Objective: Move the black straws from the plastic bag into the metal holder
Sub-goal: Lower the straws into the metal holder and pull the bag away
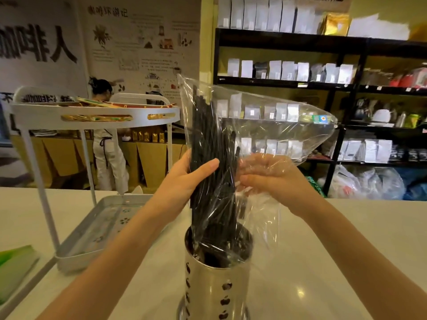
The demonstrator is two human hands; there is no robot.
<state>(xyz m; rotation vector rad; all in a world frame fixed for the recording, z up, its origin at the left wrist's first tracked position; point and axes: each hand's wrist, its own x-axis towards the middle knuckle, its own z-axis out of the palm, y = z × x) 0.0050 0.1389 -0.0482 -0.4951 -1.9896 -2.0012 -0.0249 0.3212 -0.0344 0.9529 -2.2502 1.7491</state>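
A bundle of black straws (209,144) stands upright inside a clear plastic bag (272,125), its lower end reaching down into the perforated metal holder (217,287) on the white counter. My left hand (184,181) grips the bundle through the bag at mid-height, thumb across the front. To the right of the straws, my right hand (275,179) holds the crumpled plastic, partly covered by the film. The bag's loose upper part billows up and to the right.
A white two-tier rack (92,112) with a metal tray (97,227) at its base stands to the left. A green booklet (16,264) lies at the far left edge. Behind the counter stands a person in white; black shelves (323,42) hold packets.
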